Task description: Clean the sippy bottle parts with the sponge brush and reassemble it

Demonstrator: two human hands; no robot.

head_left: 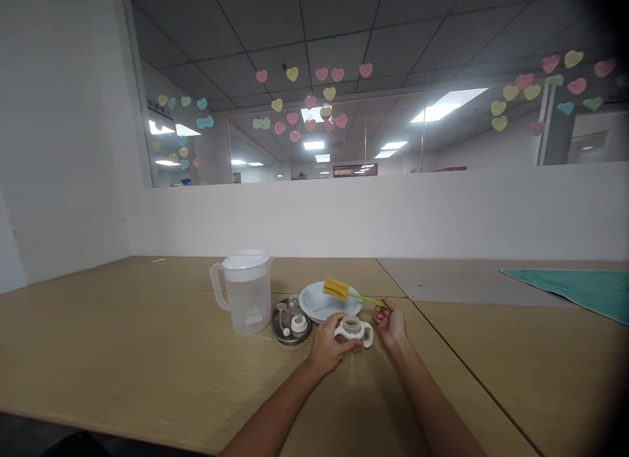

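Observation:
My left hand (328, 344) is closed around a white baby-bottle collar with two side handles (354, 330), held just above the wooden table (147, 352). My right hand (392, 320) grips the green handle of a sponge brush; its yellow sponge head (336, 289) rests over the rim of a white plate (314, 301). Left of the plate lies a round metal lid (282, 332) carrying a white ring (299, 324) and other small bottle parts.
A clear plastic pitcher with a white lid (243, 290), part full of water, stands left of the metal lid. A teal cloth (574, 288) lies at the far right of the table. A white partition wall runs behind, with glass and paper hearts above.

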